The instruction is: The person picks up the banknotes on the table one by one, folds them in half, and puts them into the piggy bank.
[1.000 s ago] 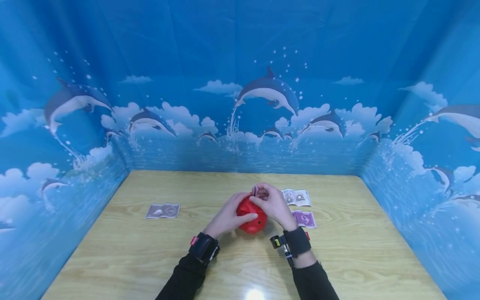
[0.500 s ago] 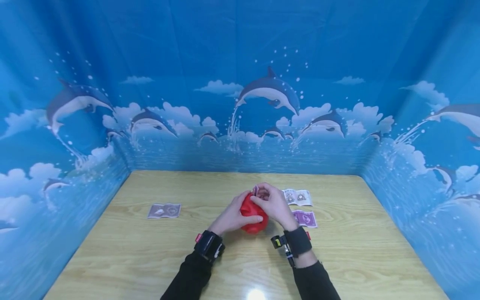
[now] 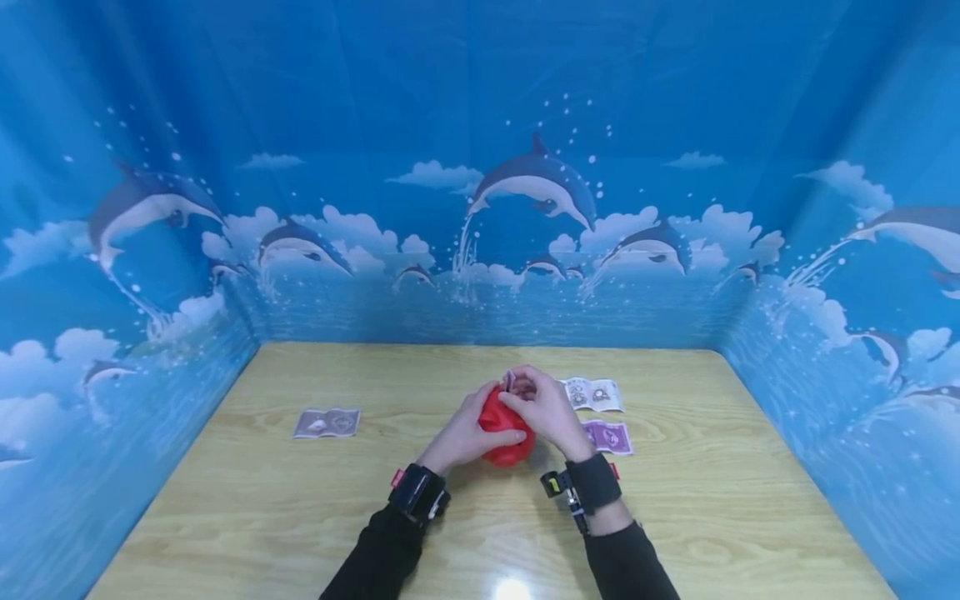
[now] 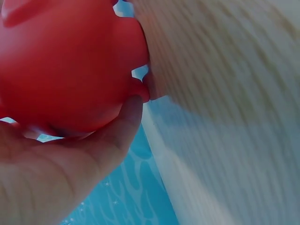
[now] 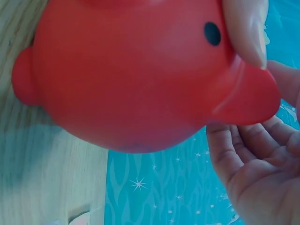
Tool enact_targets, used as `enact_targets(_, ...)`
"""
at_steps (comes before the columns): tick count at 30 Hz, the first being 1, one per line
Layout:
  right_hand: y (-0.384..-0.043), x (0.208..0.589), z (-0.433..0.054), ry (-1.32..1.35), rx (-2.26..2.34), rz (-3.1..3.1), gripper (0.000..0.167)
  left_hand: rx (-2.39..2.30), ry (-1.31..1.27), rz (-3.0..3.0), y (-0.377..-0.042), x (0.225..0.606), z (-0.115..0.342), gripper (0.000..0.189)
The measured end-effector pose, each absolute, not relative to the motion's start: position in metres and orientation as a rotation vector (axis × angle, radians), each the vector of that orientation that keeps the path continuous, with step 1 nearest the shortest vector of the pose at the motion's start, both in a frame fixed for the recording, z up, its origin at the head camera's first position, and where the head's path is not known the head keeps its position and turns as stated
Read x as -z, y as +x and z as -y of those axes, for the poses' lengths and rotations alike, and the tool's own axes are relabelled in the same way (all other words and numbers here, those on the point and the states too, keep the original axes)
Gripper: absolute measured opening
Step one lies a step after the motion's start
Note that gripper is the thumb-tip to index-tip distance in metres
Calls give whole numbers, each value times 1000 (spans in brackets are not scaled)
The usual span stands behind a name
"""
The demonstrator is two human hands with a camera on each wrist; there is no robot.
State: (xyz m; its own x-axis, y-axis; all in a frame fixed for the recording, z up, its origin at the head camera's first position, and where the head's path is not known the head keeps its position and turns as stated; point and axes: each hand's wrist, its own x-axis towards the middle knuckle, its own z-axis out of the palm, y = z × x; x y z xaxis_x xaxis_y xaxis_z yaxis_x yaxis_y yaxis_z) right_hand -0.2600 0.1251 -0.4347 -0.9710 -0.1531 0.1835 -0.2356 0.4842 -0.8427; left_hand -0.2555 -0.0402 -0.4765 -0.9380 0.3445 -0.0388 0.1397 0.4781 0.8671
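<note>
A red piggy bank [image 3: 497,410] stands on the wooden table between both hands. My left hand [image 3: 465,429] grips it from the left, its thumb lying across the front. In the left wrist view, a finger of that hand reaches along the red body [image 4: 61,70] to one of its feet. At the top, my right hand [image 3: 546,410] pinches a small folded banknote [image 3: 510,381], of which only a bit shows. The right wrist view shows the red side [image 5: 126,79] with a black eye and an ear; the banknote is hidden there.
A greyish banknote [image 3: 327,422] lies on the left of the table [image 3: 360,500]. Right of the piggy bank lie a pale banknote [image 3: 600,395] and a purple banknote [image 3: 613,437], both partly behind the right hand. A blue dolphin-print curtain [image 3: 420,100] encloses the back and sides.
The piggy bank has turned slightly, and my left hand has shifted a little to the right, its thumb further across the front. My right hand stays at the top with the banknote.
</note>
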Motion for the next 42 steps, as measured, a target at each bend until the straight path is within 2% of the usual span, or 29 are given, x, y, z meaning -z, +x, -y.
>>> enact_targets(10,-258,434,-127,345,-1472,2652,38,-1461,444,-2505,-255,477,41,96)
enact_targets(33,-256,431,-127,394,-1474,2661,24,-1471,432,-2498,-252,475,40,95)
enact_targets(42,-256,431,-126,413,-1467,2671,20,-1451,414,-2505,-252,476,41,99)
